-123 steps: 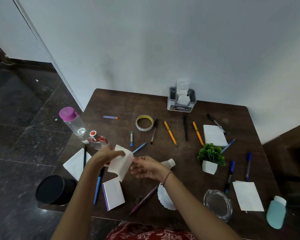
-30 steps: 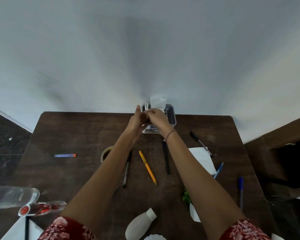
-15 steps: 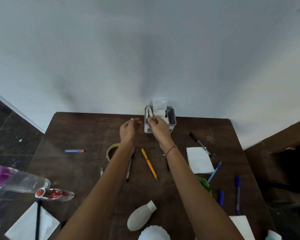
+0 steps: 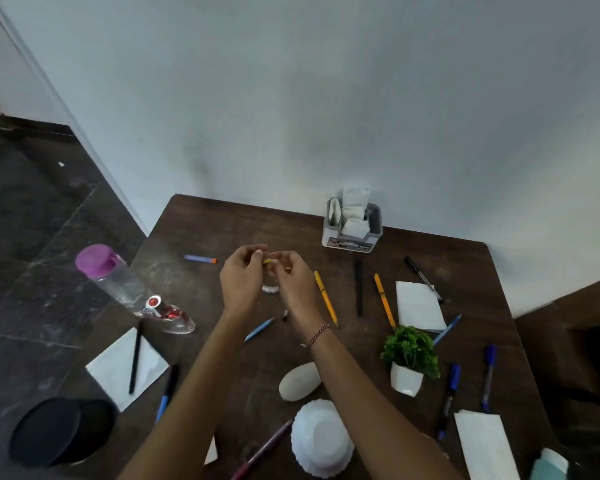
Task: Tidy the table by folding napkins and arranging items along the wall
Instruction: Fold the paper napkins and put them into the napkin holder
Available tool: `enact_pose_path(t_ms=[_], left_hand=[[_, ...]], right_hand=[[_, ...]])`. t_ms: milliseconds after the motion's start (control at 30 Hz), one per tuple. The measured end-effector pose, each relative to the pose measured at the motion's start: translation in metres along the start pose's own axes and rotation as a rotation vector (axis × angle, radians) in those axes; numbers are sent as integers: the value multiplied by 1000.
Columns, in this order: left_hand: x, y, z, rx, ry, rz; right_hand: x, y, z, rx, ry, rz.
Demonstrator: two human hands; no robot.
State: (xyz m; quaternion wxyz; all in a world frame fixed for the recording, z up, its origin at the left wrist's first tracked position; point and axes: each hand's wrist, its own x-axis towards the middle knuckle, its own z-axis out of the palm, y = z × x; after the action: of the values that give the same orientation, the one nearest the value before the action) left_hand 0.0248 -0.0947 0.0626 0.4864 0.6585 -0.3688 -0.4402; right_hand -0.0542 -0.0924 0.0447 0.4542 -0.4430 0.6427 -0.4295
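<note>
The tape roll [image 4: 270,286] lay on the dark wooden table [image 4: 222,223], almost wholly hidden under the two hands; only a pale scalloped edge showed below them and a small yellow bit between the fingertips. The left hand [image 4: 240,280] and the right hand [image 4: 291,278] met above it, fingers curled inward and fingertips nearly touching around that yellow bit; whether either hand truly gripped the roll could not be told. A red thread bracelet [image 4: 318,335] circled the right wrist. At the wall stood the grey napkin holder [image 4: 353,230], with folded white napkins [image 4: 354,211] upright in it. A yellow pen [image 4: 326,299] lay just right of the hands. An unfolded napkin [image 4: 419,306] lay further right, a green potted plant [image 4: 409,355] near it.
</note>
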Motion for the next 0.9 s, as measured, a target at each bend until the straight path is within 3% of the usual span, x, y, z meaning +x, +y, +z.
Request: enact_pose_path(t_ms=[267,500,700,900], left_hand=[[-26,13,-104,277,79,248],[-31,12,-205,401,148,269],[-6,-11,-267,600,153,182],[48,-69,-302,808,-144,-68]], right_hand=[[-64,-19,72,87,-31,-53],[-104,-19,134,84,-81,-81],[-114,5,168,-153,-198,-114],[-115,36,190,-476,-320,-160]])
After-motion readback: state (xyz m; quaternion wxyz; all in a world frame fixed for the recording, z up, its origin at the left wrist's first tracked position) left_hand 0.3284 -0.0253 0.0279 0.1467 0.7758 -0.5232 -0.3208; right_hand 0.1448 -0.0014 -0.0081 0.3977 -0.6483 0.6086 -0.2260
